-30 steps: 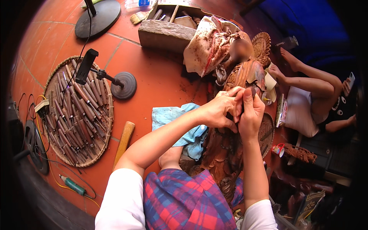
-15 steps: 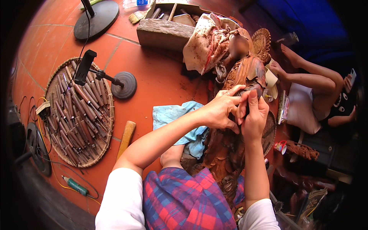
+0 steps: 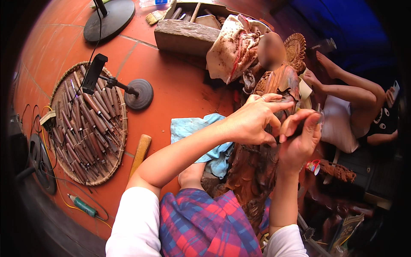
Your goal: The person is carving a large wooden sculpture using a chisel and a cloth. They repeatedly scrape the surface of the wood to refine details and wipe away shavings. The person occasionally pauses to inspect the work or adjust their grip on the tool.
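A carved reddish-brown wooden statue (image 3: 252, 171) lies lengthwise in front of me, its head end away from me beside a stained cloth. My left hand (image 3: 256, 120) rests over the statue's middle, index finger stretched across it and thumb apart, with nothing seen in its grasp. To its right, my right hand (image 3: 299, 139) is raised over the statue's right side, fingers curled toward the thumb. A dark thing shows between these fingers, too hidden to name. The fingertips of the two hands are close together.
A round woven tray (image 3: 120, 167) of wooden-handled carving tools lies left. Nearby are a mallet (image 3: 140, 156), a phone-holder stand (image 3: 139, 94), a green power tool (image 3: 82, 205) and a blue cloth (image 3: 216, 145). A wooden box (image 3: 186, 38) stands beyond. Another person's legs (image 3: 349, 88) are at right.
My right hand has moved right and turned, drawing away from the left hand. My left hand has shifted slightly, its index finger now straighter. The view has shifted a little.
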A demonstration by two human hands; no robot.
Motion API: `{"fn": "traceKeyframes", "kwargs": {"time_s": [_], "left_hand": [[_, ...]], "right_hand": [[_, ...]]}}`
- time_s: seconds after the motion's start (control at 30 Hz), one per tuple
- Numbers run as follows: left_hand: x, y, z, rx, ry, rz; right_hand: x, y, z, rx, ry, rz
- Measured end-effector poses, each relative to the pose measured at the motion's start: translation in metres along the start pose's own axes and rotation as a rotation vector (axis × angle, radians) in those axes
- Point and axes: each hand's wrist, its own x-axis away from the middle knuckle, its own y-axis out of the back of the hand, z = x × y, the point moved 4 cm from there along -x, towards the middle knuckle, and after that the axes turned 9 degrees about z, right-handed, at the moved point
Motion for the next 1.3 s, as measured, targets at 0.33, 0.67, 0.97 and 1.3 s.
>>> {"fn": "traceKeyframes", "kwargs": {"time_s": [0.33, 0.67, 0.97, 1.3], "left_hand": [[-0.008, 0.000, -0.018, -0.139, 0.068, 0.003], [-0.026, 0.004, 0.000, -0.123, 0.275, 0.327], [-0.022, 0.008, 0.001, -0.035, 0.076, 0.175], [-0.008, 0.001, 0.001, -0.039, -0.062, -0.027]], "right_hand": [[0.011, 0.006, 0.005, 0.040, 0.005, -0.142], [0.001, -0.004, -0.024, 0.086, -0.083, -0.158], [0.006, -0.004, -0.026, 0.147, -0.067, -0.135], [0.014, -0.007, -0.024, 0.113, -0.015, -0.055]]}}
